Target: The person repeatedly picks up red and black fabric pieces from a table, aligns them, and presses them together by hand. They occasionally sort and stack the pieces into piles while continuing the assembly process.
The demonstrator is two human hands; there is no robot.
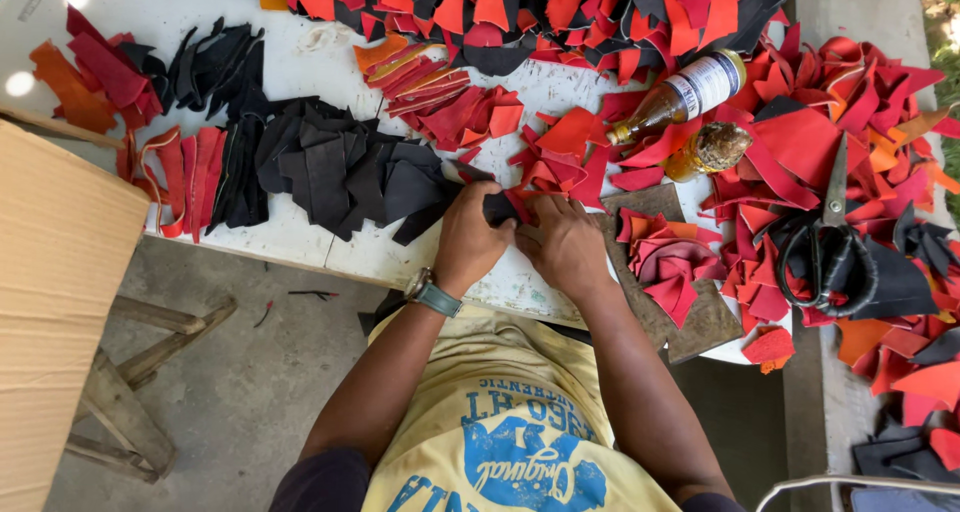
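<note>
Black leather scrap (497, 208), small and flat, sits pinched between both hands at the near edge of the white worktable (300, 234), just right of the big heap of black leather offcuts (340, 172). Left hand (470, 234), w/ a wristwatch (432, 293), is curled down over the scrap, fingers closed on its left side. Right hand (567, 240) is bent the same way, fingertips pressing near the scrap's right edge; how much of it that hand actually grips, can't tell, as the knuckles hide the contact.

Rel. to the scrap: red leather pieces (570, 142) lie just beyond it, a curled red bundle (668, 262) rests on a brown board (690, 312) to the right, and two amber glass bottles (690, 97) lie on their sides farther right and back. Large black-handled scissors (825, 242) lie well right, on more red scraps. A cardboard sheet (55, 302) stands far left.

Risks, as a judgement: the scrap is at the table's very edge, so a loose pinch could drop it to the concrete floor (240, 392). Red bits crowd close, so a stray one could get caught up w/ the black. Bottles on their sides could roll or leak if a forearm sweeps right.
</note>
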